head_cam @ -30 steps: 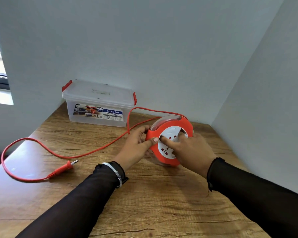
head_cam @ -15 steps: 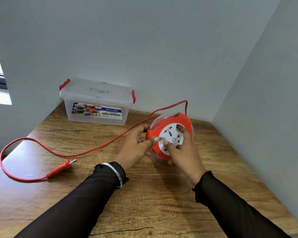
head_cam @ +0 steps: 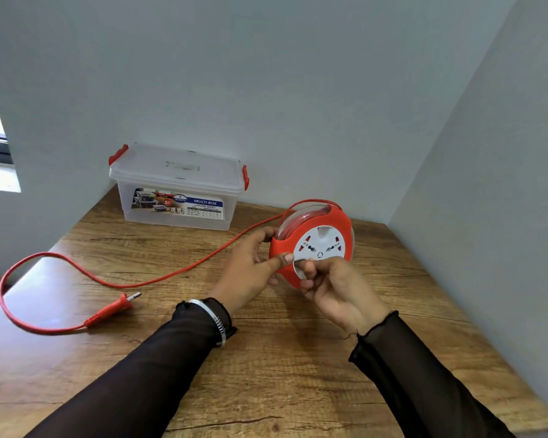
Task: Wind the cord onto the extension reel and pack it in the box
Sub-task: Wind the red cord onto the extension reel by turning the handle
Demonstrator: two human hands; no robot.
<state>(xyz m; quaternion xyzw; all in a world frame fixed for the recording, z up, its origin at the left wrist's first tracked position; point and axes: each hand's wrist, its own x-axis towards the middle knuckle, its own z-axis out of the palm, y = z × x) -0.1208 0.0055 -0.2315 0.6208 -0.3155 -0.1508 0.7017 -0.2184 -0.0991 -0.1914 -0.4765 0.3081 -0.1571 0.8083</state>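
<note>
Table point(head_cam: 266, 390): wooden top set into a corner of pale walls; it carries everything below, and the reel serves as the landmark
Box point(head_cam: 178, 191): clear plastic tub with red clips, lid shut, well to the left of the reel and further back, against the wall
Reel point(head_cam: 314, 245): red housing stood on edge on the table, white socket face turned toward the camera, several turns of cord visible through its clear rim
Cord point(head_cam: 171, 275): red, leaves the top of the reel, arcs down its left side, runs leftward across the table, then loops round toward the camera
Left hand point(head_cam: 253, 267): clasps the reel's left edge, thumb laid on the red front and fingers curled behind, steadying it
Right hand point(head_cam: 339, 286): below the reel face, fingertips pinched narrow on the lower part of the white disc, apparently at its winding grip
Plug point(head_cam: 114, 309): at the cord's free end, lying flat far left of the reel and nearer the camera
Step in hand: winding, by my reading, with much cord left out on the table
Next move calls for: turning the white disc while the left hand keeps the housing steady, feeding the cord in evenly; the box lid has yet to be opened
</note>
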